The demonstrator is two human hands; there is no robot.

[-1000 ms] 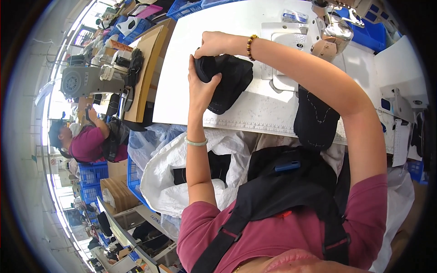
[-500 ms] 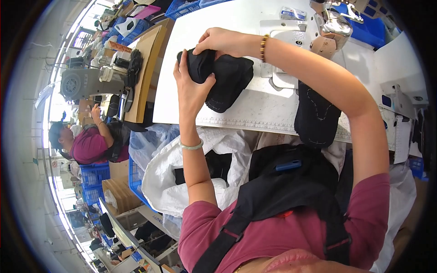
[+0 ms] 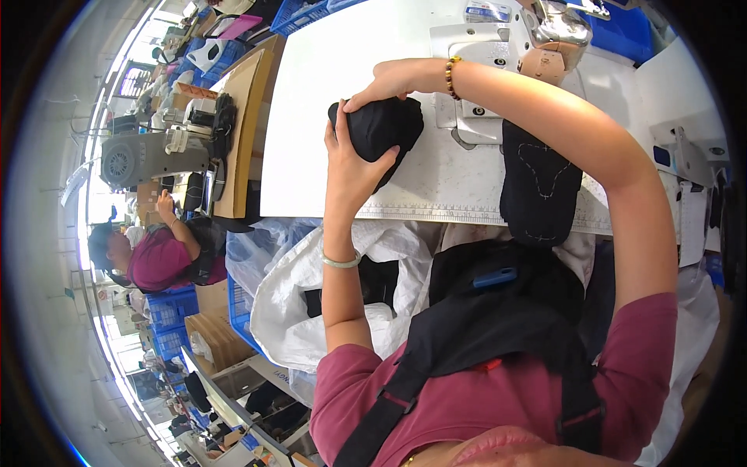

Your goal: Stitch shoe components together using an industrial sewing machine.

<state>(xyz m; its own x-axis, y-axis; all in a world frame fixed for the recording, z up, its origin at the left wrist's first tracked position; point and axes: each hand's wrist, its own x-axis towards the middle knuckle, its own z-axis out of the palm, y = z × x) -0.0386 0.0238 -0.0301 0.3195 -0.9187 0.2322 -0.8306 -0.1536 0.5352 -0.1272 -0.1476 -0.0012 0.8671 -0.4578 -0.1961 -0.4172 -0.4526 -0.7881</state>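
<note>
Looking like a sewing workshop. Featuring a white worktable [image 3: 299, 148] with a ruler strip [image 3: 443, 214] along its front edge and 1 industrial sewing machine [image 3: 559, 27] partly in view towards its far side. Showing a black cloth piece [image 3: 385, 128] over that table and a black fabric panel [image 3: 541, 206] with white dashed markings overhanging the edge. Housing 1 grey machine [image 3: 159, 158] with a round vent, 1 co-worker [image 3: 159, 257] in a purple top, blue plastic crates [image 3: 175, 310], cardboard [image 3: 226, 344] and a white woven sack [image 3: 274, 323].
</note>
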